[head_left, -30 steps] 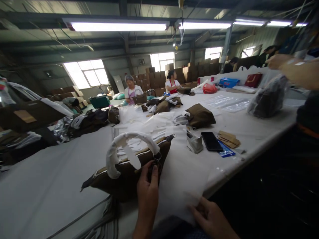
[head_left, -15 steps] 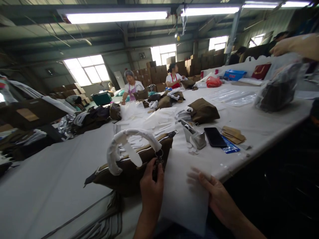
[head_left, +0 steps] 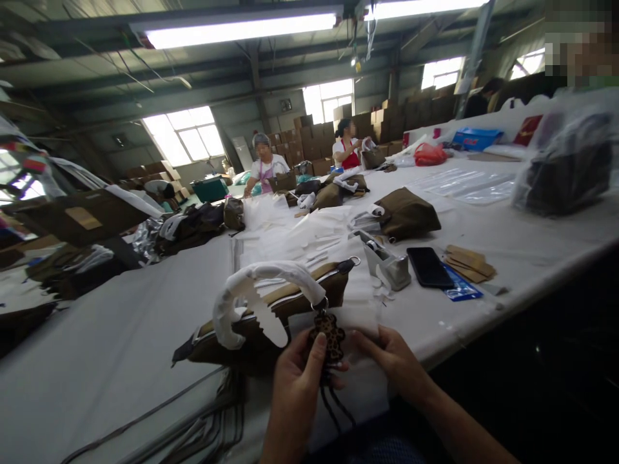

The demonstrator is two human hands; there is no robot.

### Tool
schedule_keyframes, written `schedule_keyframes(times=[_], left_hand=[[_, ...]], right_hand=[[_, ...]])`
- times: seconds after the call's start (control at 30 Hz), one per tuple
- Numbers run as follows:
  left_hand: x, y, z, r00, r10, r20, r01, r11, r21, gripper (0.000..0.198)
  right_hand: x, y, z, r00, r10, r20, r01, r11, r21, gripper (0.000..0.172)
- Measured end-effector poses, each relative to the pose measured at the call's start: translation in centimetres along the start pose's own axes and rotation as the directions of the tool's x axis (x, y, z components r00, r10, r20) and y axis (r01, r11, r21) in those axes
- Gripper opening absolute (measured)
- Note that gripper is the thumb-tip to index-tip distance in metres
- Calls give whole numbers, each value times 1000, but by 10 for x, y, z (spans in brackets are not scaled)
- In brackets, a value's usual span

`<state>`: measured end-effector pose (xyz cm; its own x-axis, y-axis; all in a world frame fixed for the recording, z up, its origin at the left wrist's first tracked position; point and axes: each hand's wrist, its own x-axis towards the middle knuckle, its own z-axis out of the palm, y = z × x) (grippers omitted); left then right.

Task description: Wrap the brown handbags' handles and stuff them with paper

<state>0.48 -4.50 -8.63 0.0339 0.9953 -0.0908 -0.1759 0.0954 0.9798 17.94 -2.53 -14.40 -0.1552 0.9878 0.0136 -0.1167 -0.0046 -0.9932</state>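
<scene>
A dark olive handbag (head_left: 207,350) stands on the table, its zipper closed and its arched handle (head_left: 225,316) wrapped in white. A leopard-print charm (head_left: 333,340) with dark cords hangs from a ring at the handle's right end. My left hand (head_left: 296,377) grips this charm from the left, thumb across its front. Behind the charm lies a sheet of thin white paper (head_left: 360,393). My right hand (head_left: 399,361) pinches that sheet at its right side, thumb near the charm; its other fingers are partly hidden.
A tape dispenser (head_left: 389,264), a black phone (head_left: 430,267) and brown paper tags (head_left: 469,263) lie to the right. Loose white paper (head_left: 309,232) and another olive bag (head_left: 409,212) lie beyond. A plastic-wrapped bag (head_left: 565,164) stands far right near a person. Two co-workers sit across.
The white sheet has moved left, behind the charm. My right hand has come in from the right and closed on the sheet. The charm now faces up in my left hand.
</scene>
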Motion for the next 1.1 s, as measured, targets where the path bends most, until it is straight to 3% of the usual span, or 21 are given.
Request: schedule_keyframes(times=[0.1, 0.2, 0.37, 0.6, 0.77, 0.93, 1.03, 1.1], left_hand=[[1, -15, 6, 999, -27, -21, 27, 999, -23, 49], [5, -26, 4, 998, -17, -63, 17, 1000, -2, 52], [4, -32, 2, 982, 96, -159, -87, 994, 64, 47], [6, -43, 3, 994, 40, -104, -35, 998, 56, 54], [14, -47, -2, 998, 1, -58, 4, 997, 71, 61], [8, -45, -4, 994, 109, -2, -104, 954, 280, 52], [-5, -42, -18, 950, 288, -116, -202, 856, 477, 46], [-12, -39, -31, 861, 424, -281, -210, 799, 564, 44]], right_hand=[[19, -9, 8, 995, -32, 90, 23, 995, 102, 37], [27, -16, 9, 990, 13, 137, -34, 987, 154, 38], [26, -15, 5, 990, 23, 138, -48, 983, 177, 37], [20, -12, 6, 993, 59, 106, -87, 958, 275, 36], [26, -21, 9, 995, -2, 101, -7, 996, 88, 39], [30, -31, 17, 992, -110, 62, 118, 984, -133, 41], [29, -34, 17, 992, -103, 73, 111, 987, -113, 43], [28, -36, 16, 990, -83, 111, 91, 993, -70, 43]])
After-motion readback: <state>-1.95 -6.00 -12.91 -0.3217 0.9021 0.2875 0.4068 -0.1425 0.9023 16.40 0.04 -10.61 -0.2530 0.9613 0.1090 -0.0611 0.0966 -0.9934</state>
